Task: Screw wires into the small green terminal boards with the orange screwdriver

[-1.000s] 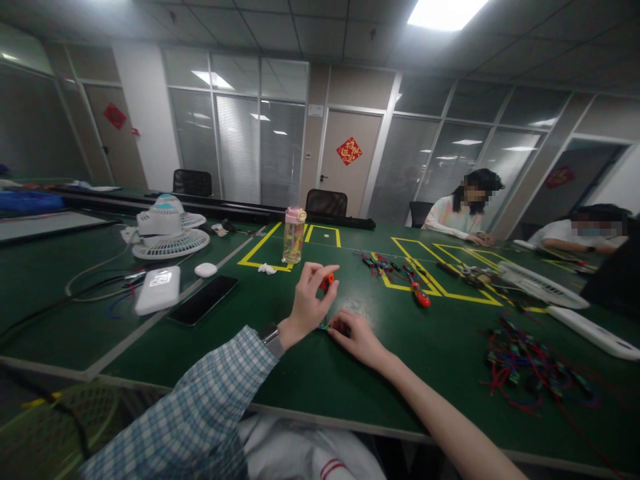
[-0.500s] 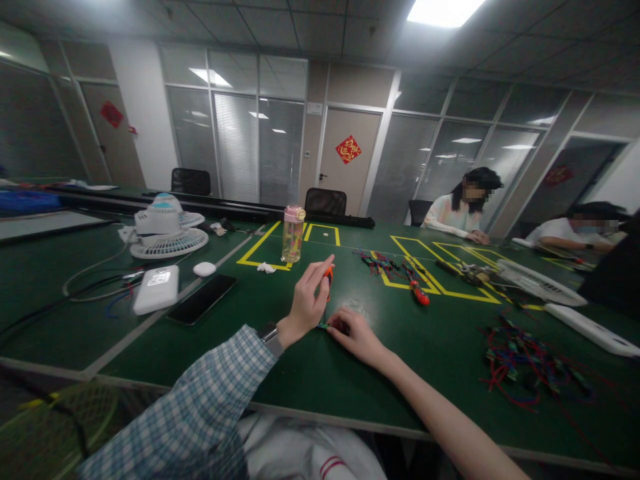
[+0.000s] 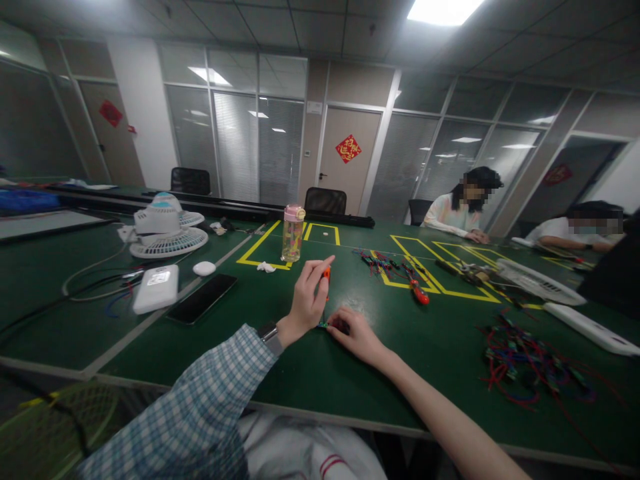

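My left hand [image 3: 309, 297] is closed around the orange handle of a screwdriver [image 3: 327, 274], its thin shaft pointing down. Under the tip lies a small green circuit board [image 3: 323, 325] on the dark green table. Pinched fingers of my right hand [image 3: 356, 335] hold the board's right edge against the tabletop. My fingers hide part of the handle and of the board, so whether the tip sits in a screw cannot be made out.
Wired circuit boards lie in one heap [image 3: 533, 363] at the right and another [image 3: 383, 263] farther back, beside a red-handled tool [image 3: 419, 293]. A bottle [image 3: 293, 233] stands ahead. To the left are a phone [image 3: 203, 299], a white device [image 3: 157, 290] and a fan [image 3: 167, 240]. Two people sit at the far right.
The orange handle has turned or tilted slightly within my left hand. My right hand stays in place on the board.
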